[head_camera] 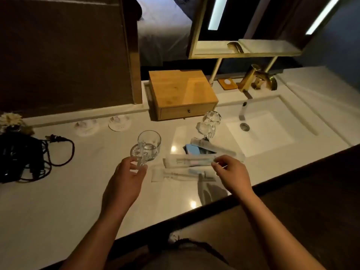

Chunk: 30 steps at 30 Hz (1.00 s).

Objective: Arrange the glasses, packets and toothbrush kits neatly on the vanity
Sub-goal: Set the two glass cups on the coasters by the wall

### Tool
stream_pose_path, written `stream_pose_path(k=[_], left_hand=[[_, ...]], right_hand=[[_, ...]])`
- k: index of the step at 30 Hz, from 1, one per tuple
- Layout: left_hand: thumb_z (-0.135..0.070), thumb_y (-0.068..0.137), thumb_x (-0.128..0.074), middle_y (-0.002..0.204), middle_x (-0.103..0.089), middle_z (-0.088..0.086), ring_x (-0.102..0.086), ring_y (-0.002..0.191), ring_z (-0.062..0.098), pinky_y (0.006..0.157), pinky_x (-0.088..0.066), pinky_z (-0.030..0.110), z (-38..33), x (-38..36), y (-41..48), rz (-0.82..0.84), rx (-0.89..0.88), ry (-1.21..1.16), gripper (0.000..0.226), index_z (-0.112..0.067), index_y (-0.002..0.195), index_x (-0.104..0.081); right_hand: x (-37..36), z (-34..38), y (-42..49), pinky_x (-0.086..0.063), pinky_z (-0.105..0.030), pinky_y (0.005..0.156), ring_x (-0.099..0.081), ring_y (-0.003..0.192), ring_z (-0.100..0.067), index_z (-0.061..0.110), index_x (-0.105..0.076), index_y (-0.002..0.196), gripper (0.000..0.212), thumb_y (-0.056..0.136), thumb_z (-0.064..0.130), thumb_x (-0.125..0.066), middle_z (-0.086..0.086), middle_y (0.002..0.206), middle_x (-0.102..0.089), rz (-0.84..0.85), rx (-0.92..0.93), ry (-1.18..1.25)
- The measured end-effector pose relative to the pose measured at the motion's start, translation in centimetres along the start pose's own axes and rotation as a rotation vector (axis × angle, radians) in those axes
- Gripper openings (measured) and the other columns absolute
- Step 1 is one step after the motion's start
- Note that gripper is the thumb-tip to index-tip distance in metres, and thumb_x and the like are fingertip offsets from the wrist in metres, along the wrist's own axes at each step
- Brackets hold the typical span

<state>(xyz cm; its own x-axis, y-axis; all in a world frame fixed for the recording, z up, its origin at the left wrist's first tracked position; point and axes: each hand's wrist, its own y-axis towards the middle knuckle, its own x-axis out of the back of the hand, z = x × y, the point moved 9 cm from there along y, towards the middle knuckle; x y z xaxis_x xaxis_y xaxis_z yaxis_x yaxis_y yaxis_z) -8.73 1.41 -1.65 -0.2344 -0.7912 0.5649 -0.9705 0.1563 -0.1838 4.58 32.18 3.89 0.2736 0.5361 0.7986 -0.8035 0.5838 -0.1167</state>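
A clear glass mug (149,145) stands upright on the white vanity (78,184), and my left hand (129,176) pinches its handle. My right hand (231,172) grips the right end of a clear toothbrush kit (189,161). A second kit (181,175) lies just below it and a third (216,148) slants behind. A blue packet (192,150) sits partly under the kits. Another glass mug (209,123) lies tipped on its side near the sink.
Two round coasters (86,126) (119,122) rest near the back edge. A wooden drawer box (182,94) stands at the back, a sink (272,129) with gold faucet (253,80) to the right. A black corded device (21,156) sits at left beside dried flowers (11,119).
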Motion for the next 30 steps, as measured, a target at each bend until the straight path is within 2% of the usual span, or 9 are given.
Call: stream_pose_path(k=[3,7,10,13,17,20,24,27,30], left_hand=[[-0.065,0.078,-0.057,0.108,-0.062,-0.012,-0.065,0.091,0.012,0.083,-0.056,0.044,-0.8,-0.1,1.8,-0.026,0.037,0.025,0.037,-0.046,0.108,-0.052],[-0.061,0.079,-0.055,0.097,-0.066,-0.007,-0.065,0.084,0.012,0.079,-0.056,0.042,-0.6,-1.2,2.8,0.004,0.085,0.043,0.026,-0.040,0.090,-0.063],[-0.060,0.078,-0.057,0.085,-0.067,0.000,-0.066,0.074,0.018,0.076,-0.058,0.049,0.1,-1.9,2.9,0.002,0.154,-0.043,0.028,-0.035,0.085,-0.067],[-0.054,0.077,-0.061,0.084,-0.067,0.005,-0.068,0.066,0.016,0.076,-0.059,0.053,0.1,-2.6,3.0,0.006,0.188,-0.155,0.026,-0.029,0.080,-0.069],[-0.029,0.087,-0.068,0.089,-0.067,0.001,-0.070,0.072,0.015,0.080,-0.060,0.044,-0.4,-2.5,2.9,-0.041,0.211,-0.267,0.012,-0.028,0.076,-0.070],[-0.030,0.085,-0.071,0.079,-0.070,-0.010,-0.072,0.070,0.013,0.082,-0.060,0.050,0.5,-1.9,3.1,-0.046,0.255,-0.288,0.008,-0.024,0.079,-0.071],[-0.032,0.085,-0.070,0.075,-0.071,-0.010,-0.072,0.069,0.014,0.081,-0.059,0.050,1.3,-0.3,3.0,-0.058,0.257,-0.278,0.011,-0.025,0.077,-0.070],[-0.030,0.087,-0.069,0.073,-0.071,-0.010,-0.073,0.069,0.016,0.081,-0.059,0.052,2.3,0.7,2.8,-0.080,0.259,-0.285,0.012,-0.023,0.077,-0.069],[-0.025,0.088,-0.068,0.074,-0.072,-0.010,-0.073,0.069,0.016,0.082,-0.059,0.052,3.5,1.9,2.5,-0.105,0.263,-0.306,0.012,-0.021,0.076,-0.069]], right_hand=[[1.5,-1.0,5.1,-0.058,-0.041,0.078,-0.068,0.080,-0.018,0.022,-0.068,0.107,0.026,0.090,0.041,-0.059,0.001,0.096,-0.073,-0.143,-0.068,0.063],[0.5,-1.4,10.9,-0.047,-0.031,0.075,-0.066,0.087,-0.025,0.013,-0.067,0.110,0.038,0.089,0.044,-0.063,-0.005,0.098,-0.072,-0.121,-0.112,0.021],[-0.5,-1.6,13.0,-0.043,-0.031,0.067,-0.059,0.075,-0.022,0.012,-0.066,0.095,0.031,0.088,0.043,-0.064,-0.003,0.084,-0.067,-0.113,-0.111,0.009],[-1.3,-1.1,14.4,-0.043,-0.038,0.058,-0.057,0.064,-0.027,0.008,-0.059,0.074,0.027,0.088,0.031,-0.060,-0.007,0.068,-0.061,-0.130,-0.026,-0.012],[-0.2,-1.4,15.5,-0.038,-0.034,0.056,-0.059,0.064,-0.028,0.010,-0.058,0.070,0.027,0.092,0.025,-0.056,-0.008,0.066,-0.063,-0.187,-0.030,0.087],[0.2,-1.4,15.4,-0.056,-0.040,0.068,-0.069,0.065,-0.029,0.005,-0.063,0.071,0.032,0.093,0.028,-0.057,-0.012,0.067,-0.069,-0.159,-0.170,0.475],[-2.4,1.3,12.9,-0.059,-0.048,0.080,-0.063,0.070,-0.031,-0.007,-0.063,0.088,0.022,0.096,0.012,-0.057,-0.022,0.079,-0.062,0.080,-0.423,1.033],[-6.2,3.8,10.4,-0.062,-0.030,0.066,-0.062,0.067,-0.021,-0.005,-0.062,0.091,0.015,0.095,0.006,-0.053,-0.018,0.079,-0.063,0.261,-0.625,1.366],[-9.9,5.9,8.3,-0.063,-0.026,0.057,-0.069,0.066,-0.020,-0.004,-0.065,0.097,0.016,0.094,0.009,-0.057,-0.016,0.080,-0.068,0.407,-0.759,1.515]])
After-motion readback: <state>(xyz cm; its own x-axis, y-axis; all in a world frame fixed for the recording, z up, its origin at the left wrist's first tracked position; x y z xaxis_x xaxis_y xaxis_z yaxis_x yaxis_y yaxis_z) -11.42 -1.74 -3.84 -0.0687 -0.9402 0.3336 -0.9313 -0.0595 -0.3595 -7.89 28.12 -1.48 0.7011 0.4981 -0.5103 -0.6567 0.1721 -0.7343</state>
